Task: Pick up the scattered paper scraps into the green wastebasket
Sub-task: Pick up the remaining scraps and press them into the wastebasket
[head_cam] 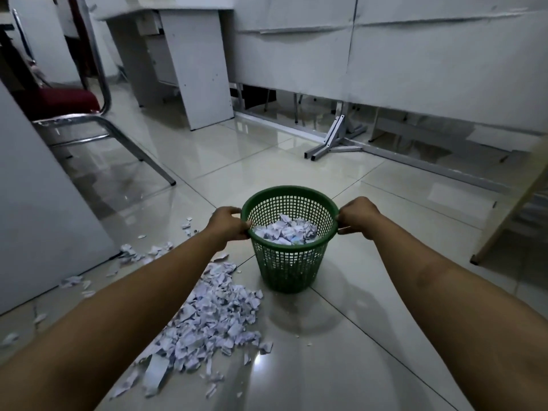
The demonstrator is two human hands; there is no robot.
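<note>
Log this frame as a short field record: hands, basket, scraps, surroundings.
left hand: grips the rim of the green plastic mesh wastebasket
right hand: grips the opposite rim
basket contents: crumpled white paper inside
floor: large pile of torn white paper scraps left of basket, on glossy tiles
nearby: red-seated metal chair, far left

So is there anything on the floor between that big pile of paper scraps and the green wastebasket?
Nothing visible. The main pile of paper scraps lies on bare tile just left of and nearer than the green wastebasket, reaching almost to its base. Its mouth is open, already part full, with both hands gripping the rim.
</note>
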